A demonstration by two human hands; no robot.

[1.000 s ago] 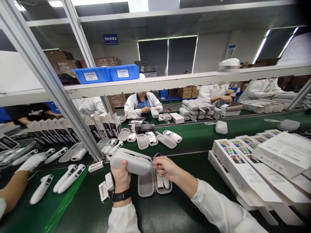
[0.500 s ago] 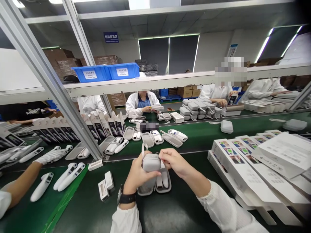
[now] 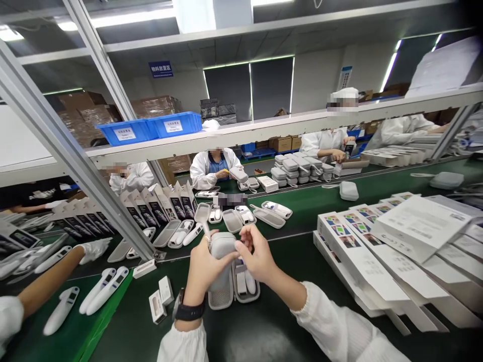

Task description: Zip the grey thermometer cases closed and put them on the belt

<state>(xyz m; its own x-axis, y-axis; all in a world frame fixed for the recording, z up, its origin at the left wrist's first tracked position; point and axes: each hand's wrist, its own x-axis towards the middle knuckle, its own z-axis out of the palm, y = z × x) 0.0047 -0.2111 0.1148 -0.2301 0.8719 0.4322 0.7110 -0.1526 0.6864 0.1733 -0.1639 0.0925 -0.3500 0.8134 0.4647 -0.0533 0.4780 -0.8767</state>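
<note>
My left hand [image 3: 204, 269] grips a closed grey zip case [image 3: 222, 245] held end-on above the bench, thumb along its side. At the case's right edge, near its zip, my right hand [image 3: 256, 256] pinches with thumb and fingers. A white strap rises from the case's top left. Directly below lies an open grey case [image 3: 232, 286] with white parts in its right half. A black watch sits on my left wrist.
Two small white boxes [image 3: 160, 299] lie left of the open case. White thermometers [image 3: 101, 289] and a co-worker's gloved hand [image 3: 94, 249] are at left. Stacked printed boxes [image 3: 377, 251] fill the right. Open cases [image 3: 241, 216] ride the green belt behind a slanted metal post [image 3: 75, 151].
The grey case went from lying sideways in my left hand to end-on between both hands. My right hand moved from the strap to the case's edge. The view shifted slightly left.
</note>
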